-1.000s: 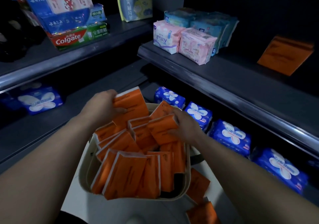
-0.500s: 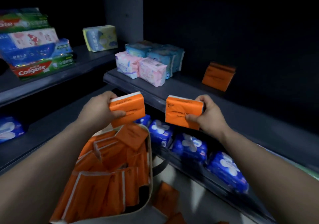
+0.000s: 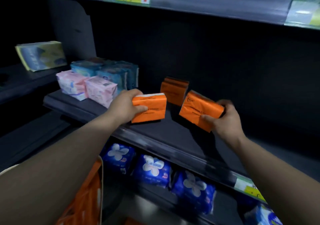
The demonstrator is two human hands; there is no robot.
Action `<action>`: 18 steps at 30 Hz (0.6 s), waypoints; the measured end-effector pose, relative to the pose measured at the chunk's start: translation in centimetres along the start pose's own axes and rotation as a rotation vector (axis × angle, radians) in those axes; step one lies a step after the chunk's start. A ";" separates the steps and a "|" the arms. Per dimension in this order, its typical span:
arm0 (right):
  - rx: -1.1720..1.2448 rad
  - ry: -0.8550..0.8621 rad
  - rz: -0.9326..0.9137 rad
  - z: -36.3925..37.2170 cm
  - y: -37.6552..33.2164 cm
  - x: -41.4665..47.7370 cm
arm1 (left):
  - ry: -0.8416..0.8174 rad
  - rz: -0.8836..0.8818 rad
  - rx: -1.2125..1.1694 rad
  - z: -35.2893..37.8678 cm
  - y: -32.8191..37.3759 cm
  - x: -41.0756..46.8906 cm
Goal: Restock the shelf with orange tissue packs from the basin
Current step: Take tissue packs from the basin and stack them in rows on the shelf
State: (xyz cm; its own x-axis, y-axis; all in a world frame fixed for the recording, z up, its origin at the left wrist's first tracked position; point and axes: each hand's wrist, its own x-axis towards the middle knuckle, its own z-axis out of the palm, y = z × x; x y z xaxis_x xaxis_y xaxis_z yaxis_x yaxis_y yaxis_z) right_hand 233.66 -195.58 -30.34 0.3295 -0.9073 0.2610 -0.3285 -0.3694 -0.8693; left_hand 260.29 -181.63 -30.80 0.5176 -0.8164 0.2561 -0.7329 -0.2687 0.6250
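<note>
My left hand (image 3: 124, 107) grips an orange tissue pack (image 3: 152, 108) over the dark middle shelf (image 3: 164, 133). My right hand (image 3: 223, 119) holds a second orange tissue pack (image 3: 199, 110), tilted, a little to the right of the first. Behind them, orange tissue packs (image 3: 174, 90) stand upright against the shelf's back. The cream basin (image 3: 101, 169) shows only at the bottom left under my left forearm, with orange packs (image 3: 86, 200) inside.
Pink pad packs (image 3: 86, 87) and teal packs (image 3: 110, 72) sit on the shelf's left part. Blue packs (image 3: 152, 171) line the lower shelf. A yellow-blue tissue box (image 3: 41, 55) stands on the left unit. An upper shelf edge (image 3: 207, 11) carries price labels.
Both hands lifted a pack each out of the basin and carried them up and forward over the middle shelf. The view rose, so the basin dropped to the bottom left corner.
</note>
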 end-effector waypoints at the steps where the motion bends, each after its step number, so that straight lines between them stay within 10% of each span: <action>1: 0.008 0.015 0.003 -0.2 0.3 0.7 | -0.028 0.013 0.009 0.7 0.4 1.3; 18: 0.159 0.091 0.028 0.4 3.4 8.3 | -0.167 0.019 0.020 7.9 2.3 14.2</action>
State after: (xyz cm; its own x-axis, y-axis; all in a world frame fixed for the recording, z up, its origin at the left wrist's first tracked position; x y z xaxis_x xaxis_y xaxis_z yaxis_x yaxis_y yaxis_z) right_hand 235.63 -204.28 -31.26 0.2388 -0.9337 0.2667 -0.1897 -0.3142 -0.9302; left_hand 262.44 -197.85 -31.60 0.4242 -0.8947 0.1400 -0.7512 -0.2613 0.6062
